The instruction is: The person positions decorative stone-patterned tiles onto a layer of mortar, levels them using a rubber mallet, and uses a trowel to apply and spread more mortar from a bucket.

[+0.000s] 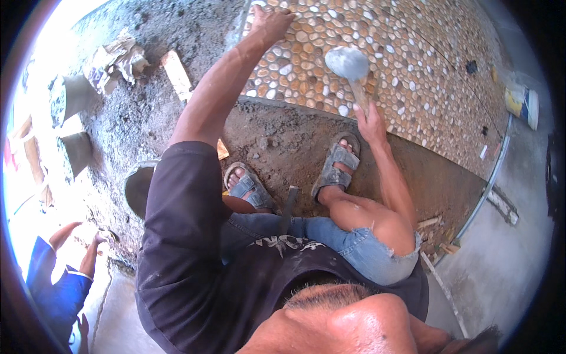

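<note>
One left hand (271,25), open, at left edge of pebbled panel (413,76); right hand (372,125) clamped around pale-headed mallet (348,64) by panel's near edge

The tiles (407,76) are showing a pebble pattern of tan, brown and white. The mallet (349,64) is pairing a whitish-grey head with a tan handle. The ground (265,127) is running from speckled grey at left to brown. The 2 sandals (342,154) are looking grey; the jeans (371,256) are showing faded blue, the shirt (183,236) black with white print. A bucket (522,106) is mixing white and yellow, and a co-worker's clothes (59,301) are showing bright blue.
</note>
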### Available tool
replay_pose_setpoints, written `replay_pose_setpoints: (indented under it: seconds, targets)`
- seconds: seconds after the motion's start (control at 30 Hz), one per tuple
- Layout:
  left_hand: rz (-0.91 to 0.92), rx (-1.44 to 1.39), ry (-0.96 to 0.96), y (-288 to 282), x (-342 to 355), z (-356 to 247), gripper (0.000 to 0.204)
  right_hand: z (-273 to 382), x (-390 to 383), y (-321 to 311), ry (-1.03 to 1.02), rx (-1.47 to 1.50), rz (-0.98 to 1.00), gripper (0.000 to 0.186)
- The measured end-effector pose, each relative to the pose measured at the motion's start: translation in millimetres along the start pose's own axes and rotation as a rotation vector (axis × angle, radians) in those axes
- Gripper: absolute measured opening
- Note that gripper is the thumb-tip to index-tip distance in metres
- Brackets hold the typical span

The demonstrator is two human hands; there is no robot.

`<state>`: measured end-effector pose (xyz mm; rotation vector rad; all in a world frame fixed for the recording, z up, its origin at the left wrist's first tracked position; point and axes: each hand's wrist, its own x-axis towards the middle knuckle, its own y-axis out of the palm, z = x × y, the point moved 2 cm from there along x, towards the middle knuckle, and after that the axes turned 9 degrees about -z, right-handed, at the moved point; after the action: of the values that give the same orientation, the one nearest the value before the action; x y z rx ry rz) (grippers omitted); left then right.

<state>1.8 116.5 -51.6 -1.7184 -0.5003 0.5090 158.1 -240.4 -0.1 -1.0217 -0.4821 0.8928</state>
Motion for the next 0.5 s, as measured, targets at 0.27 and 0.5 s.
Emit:
replay_pose_setpoints:
  seconds: [0.27,0.5]
  targets:
    - [-0.117,-0.035,-0.015,40.3,-7.7,36.3,0.080,44.3,-10.2,15.2,-0.146,0.067,0.140,0.046]
    - [-0.092,-0.066,0.060,12.9,2.6,3.3,0.078,68.7,5.9,20.3,-0.165,-0.006,0.261,0.047]
